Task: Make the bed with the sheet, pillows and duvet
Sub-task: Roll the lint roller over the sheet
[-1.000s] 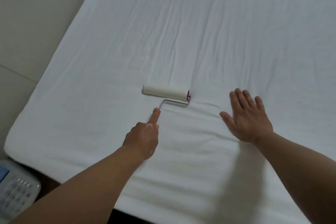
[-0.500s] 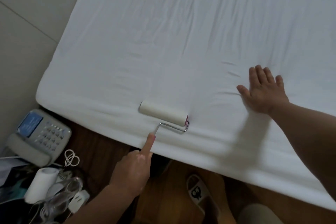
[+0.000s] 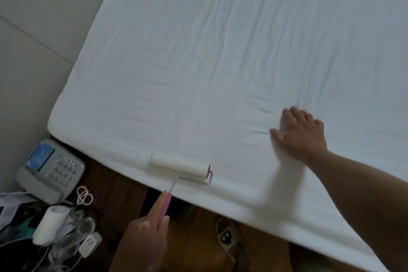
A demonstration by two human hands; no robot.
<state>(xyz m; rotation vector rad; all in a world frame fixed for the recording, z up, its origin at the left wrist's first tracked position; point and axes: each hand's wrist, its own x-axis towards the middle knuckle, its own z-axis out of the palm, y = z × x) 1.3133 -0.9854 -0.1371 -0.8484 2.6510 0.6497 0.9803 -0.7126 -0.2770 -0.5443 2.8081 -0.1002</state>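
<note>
A white sheet (image 3: 220, 62) covers the mattress, with fine creases running across it. My left hand (image 3: 145, 236) grips the pink handle of a lint roller (image 3: 180, 166), index finger laid along the handle. The roller's white drum lies on the sheet right at the bed's near edge. My right hand (image 3: 298, 132) presses flat on the sheet to the right of the roller, fingers straight and spread, with small wrinkles just left of the thumb. No pillow or duvet is in view.
Left of the bed is a pale wall (image 3: 33, 51). Below the bed's corner sit a desk phone (image 3: 49, 170), a white paper roll (image 3: 49, 224), a charger with cables (image 3: 88, 247) and clutter. A slipper (image 3: 229, 238) lies on the wooden floor (image 3: 198, 249).
My left hand has drawn the lint roller toward me, from the middle of the sheet to the bed's near edge. My right hand stays flat on the sheet. The view tilted down, revealing the floor.
</note>
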